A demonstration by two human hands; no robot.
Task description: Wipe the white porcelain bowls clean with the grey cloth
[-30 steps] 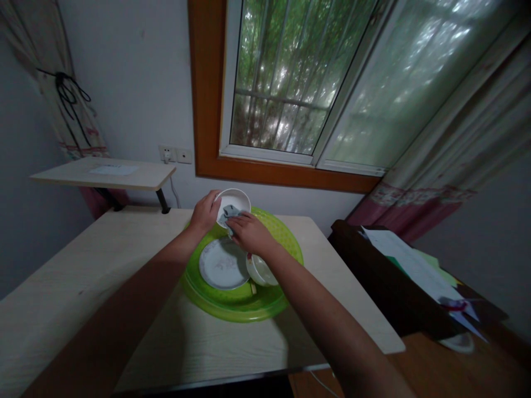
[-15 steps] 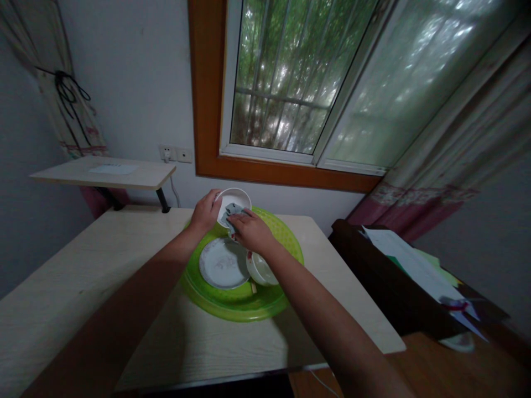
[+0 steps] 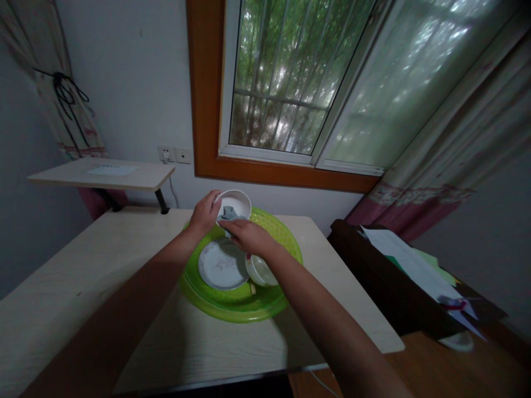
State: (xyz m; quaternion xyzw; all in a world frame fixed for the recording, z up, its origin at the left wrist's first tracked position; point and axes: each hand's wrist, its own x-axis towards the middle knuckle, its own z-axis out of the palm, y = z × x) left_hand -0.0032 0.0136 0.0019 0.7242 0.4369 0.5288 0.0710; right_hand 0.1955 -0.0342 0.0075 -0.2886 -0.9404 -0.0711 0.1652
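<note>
My left hand grips the left rim of a white bowl, which is tilted toward me above a green tray. A grey-blue cloth lies against the bowl's inside and lower rim. My right hand presses on that cloth, its fingers closed over it and partly hiding it. Below the hands, a white plate with a faint pattern rests on the tray. Beside it sits a second bowl with red marks, partly covered by my right forearm. A short light stick-like piece shows between them.
The tray stands on a pale wooden table. A small raised shelf with a paper sheet is at the back left. A window is behind the table. To the right, a dark brown piece of furniture carries papers.
My right hand and the cloth have shifted left and slightly down along the bowl's near rim. My left hand and the bowl stay almost in place.
</note>
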